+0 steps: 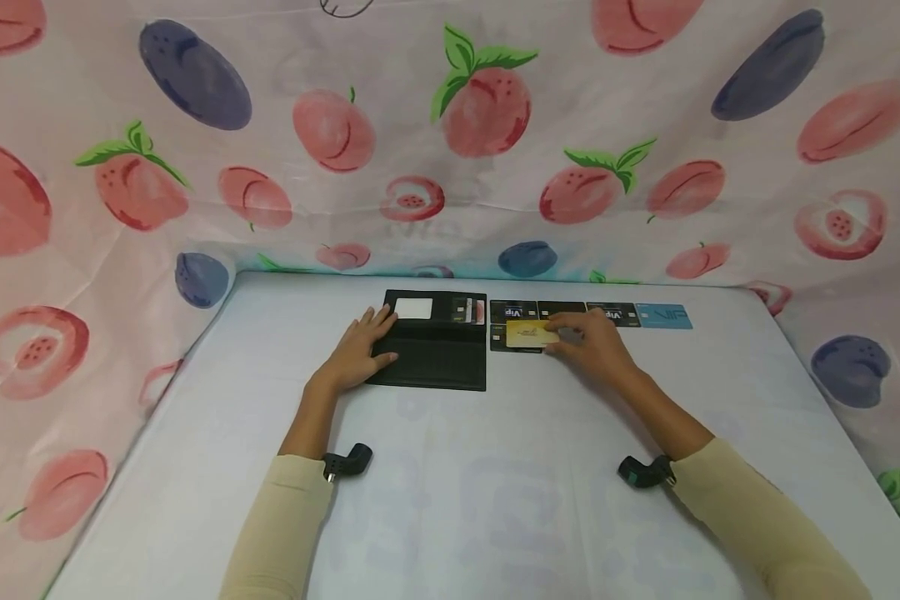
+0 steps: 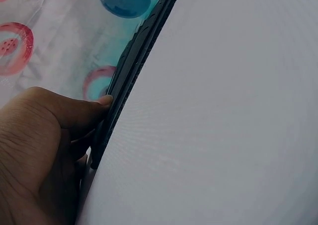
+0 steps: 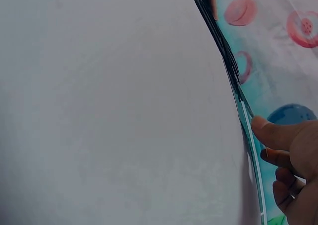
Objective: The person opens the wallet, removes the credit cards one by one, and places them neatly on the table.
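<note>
A black wallet (image 1: 429, 365) lies unfolded on the table, with a white window panel (image 1: 414, 309) and several cards (image 1: 468, 311) in its upper half. My left hand (image 1: 354, 348) rests on the wallet's left edge, fingers spread and thumb (image 2: 94, 109) along its near side. Just right of the wallet, my right hand (image 1: 592, 343) holds a gold card (image 1: 528, 334) by its right end, thumb and fingers at that end. The gold card overlaps a black card (image 1: 498, 337) beneath it. Part of the gold card's right end is hidden by the fingers.
Along the back runs a row of cards: a black "Vip" card (image 1: 513, 312), another black card (image 1: 561, 308), a second "Vip" card (image 1: 621, 314) and a blue card (image 1: 663, 316). Behind the white table (image 1: 465, 483) hangs a fruit-print cloth (image 1: 435, 100).
</note>
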`<move>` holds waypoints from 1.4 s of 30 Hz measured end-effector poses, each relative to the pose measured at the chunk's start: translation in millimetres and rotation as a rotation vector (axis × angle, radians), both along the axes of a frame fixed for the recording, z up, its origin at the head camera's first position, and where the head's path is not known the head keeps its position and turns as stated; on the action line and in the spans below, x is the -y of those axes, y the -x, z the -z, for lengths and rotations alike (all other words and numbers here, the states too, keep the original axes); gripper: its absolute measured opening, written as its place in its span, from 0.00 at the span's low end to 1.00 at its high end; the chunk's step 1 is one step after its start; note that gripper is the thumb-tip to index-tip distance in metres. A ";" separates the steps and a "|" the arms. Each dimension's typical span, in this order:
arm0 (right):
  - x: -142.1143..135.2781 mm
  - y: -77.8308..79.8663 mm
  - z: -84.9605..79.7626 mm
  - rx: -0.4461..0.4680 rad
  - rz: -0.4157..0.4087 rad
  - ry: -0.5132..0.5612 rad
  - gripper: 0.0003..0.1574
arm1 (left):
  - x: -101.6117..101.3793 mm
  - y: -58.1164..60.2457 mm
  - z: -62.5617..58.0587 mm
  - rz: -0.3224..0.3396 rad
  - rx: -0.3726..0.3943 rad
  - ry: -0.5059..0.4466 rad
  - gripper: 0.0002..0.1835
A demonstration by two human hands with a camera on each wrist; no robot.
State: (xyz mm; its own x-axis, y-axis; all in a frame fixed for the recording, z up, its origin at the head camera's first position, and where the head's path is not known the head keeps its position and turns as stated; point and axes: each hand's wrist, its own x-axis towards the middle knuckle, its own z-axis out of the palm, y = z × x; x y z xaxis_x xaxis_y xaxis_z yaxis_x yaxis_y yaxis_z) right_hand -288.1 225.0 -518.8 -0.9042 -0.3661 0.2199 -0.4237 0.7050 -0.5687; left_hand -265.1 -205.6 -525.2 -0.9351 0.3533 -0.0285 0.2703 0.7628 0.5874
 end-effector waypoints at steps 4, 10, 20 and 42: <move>-5.0 -1.5 0.8 0.006 0.004 0.000 0.23 | -0.2 0.5 -0.5 0.000 -0.002 0.008 0.40; -10.4 -4.5 0.2 0.013 0.013 -0.010 0.23 | -0.5 0.1 -2.4 -0.001 0.002 0.011 0.41; -21.5 -8.7 0.6 0.001 0.017 -0.037 0.23 | -0.1 0.4 -0.6 -0.002 -0.003 0.004 0.41; -40.3 -17.6 1.3 0.025 0.085 -0.047 0.24 | -0.6 -1.2 -2.2 0.002 -0.004 0.010 0.40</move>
State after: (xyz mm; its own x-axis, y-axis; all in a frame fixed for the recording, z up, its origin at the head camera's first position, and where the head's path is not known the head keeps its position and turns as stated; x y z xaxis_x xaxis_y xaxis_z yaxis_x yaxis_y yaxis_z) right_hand -270.5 265.3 -520.1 -0.9373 -0.2977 0.1814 -0.3478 0.7639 -0.5437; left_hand -263.9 -205.0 -523.1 -0.9344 0.3550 -0.0287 0.2741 0.7682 0.5786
